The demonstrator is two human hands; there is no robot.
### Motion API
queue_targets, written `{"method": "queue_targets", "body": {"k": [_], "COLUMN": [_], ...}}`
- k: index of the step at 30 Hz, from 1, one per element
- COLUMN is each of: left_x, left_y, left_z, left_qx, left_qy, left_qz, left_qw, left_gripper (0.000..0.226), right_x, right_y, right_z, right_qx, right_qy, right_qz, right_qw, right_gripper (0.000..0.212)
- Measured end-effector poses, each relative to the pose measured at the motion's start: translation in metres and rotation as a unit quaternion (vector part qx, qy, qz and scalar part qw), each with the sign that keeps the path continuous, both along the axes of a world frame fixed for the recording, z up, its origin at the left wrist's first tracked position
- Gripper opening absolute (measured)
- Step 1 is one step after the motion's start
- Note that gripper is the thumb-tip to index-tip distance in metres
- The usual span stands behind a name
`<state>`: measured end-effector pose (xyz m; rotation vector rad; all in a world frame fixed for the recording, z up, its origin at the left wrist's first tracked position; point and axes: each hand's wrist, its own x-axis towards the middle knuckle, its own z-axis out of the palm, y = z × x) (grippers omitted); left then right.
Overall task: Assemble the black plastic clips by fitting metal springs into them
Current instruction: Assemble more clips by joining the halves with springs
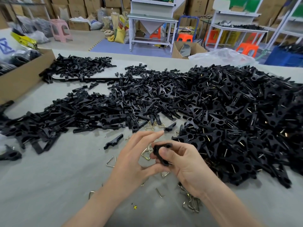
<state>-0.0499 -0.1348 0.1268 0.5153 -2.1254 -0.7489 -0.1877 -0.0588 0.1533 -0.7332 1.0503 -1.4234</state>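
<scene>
Closest in, at about 5 o'clock from the hands and partly under the right wrist, a small heap of metal springs (191,204) lies on the grey table (49,185). Just past it the right hand (185,163) pinches a black clip (159,150) between thumb and curled fingers. At its 9 o'clock the left hand (131,159) has loose, spread fingers gripping nothing; whether its thumb touches the clip, I cannot tell. A lone clip half (114,141) lies at 11 o'clock. Beyond, a pile of sprung clips (237,120) fills 1 to 3 o'clock, and bare halves (82,112) spread from 9 to 12. A cardboard box (24,76) stands far off at 10 o'clock.
</scene>
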Motion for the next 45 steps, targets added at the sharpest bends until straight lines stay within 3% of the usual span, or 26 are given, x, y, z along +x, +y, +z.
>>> {"method": "queue_targets", "body": {"k": [7, 11, 15, 19, 26, 30, 32, 34, 37, 45], "left_x": [-0.001, 0.003, 0.017, 0.031, 0.027, 0.027, 0.029, 0.029, 0.026, 0.028], "left_y": [-0.001, -0.010, -0.034, -0.054, -0.056, -0.054, -0.058, -0.062, -0.063, -0.063], "left_z": [-0.003, -0.004, -0.007, -0.014, -0.017, -0.012, -0.011, -0.012, -0.016, -0.013], "left_qx": [0.015, 0.049, -0.012, 0.058, 0.052, 0.029, 0.023, 0.027, 0.033, 0.043], "left_qy": [-0.025, -0.087, -0.172, -0.251, -0.193, -0.134, -0.129, -0.186, -0.242, -0.221], "left_qz": [-0.017, -0.005, 0.180, 0.259, 0.220, 0.227, 0.242, 0.248, 0.243, 0.284], "left_qw": [0.999, 0.995, 0.969, 0.931, 0.955, 0.964, 0.961, 0.950, 0.939, 0.932], "left_gripper": [0.074, 0.063, 0.051, 0.043, 0.019, 0.031, 0.040, 0.046, 0.043, 0.018], "right_x": [-0.005, -0.009, -0.015, -0.033, -0.090, -0.121, -0.115, -0.096, -0.059, -0.011], "right_y": [0.000, -0.002, -0.002, 0.000, 0.000, 0.003, 0.006, 0.005, -0.001, -0.008], "right_z": [0.001, 0.000, 0.003, 0.014, 0.043, 0.050, 0.045, 0.036, 0.018, -0.022], "right_qx": [-0.039, -0.031, -0.034, -0.068, -0.094, 0.053, 0.057, 0.009, -0.047, -0.157], "right_qy": [0.034, 0.034, 0.107, 0.196, 0.302, 0.504, 0.538, 0.549, 0.584, 0.631], "right_qz": [-0.030, -0.068, -0.140, -0.214, -0.351, -0.388, -0.412, -0.435, -0.387, -0.254], "right_qw": [0.998, 0.997, 0.984, 0.954, 0.882, 0.770, 0.733, 0.714, 0.712, 0.716], "right_gripper": [0.036, 0.041, 0.043, 0.036, 0.044, 0.081, 0.079, 0.066, 0.049, 0.028]}}
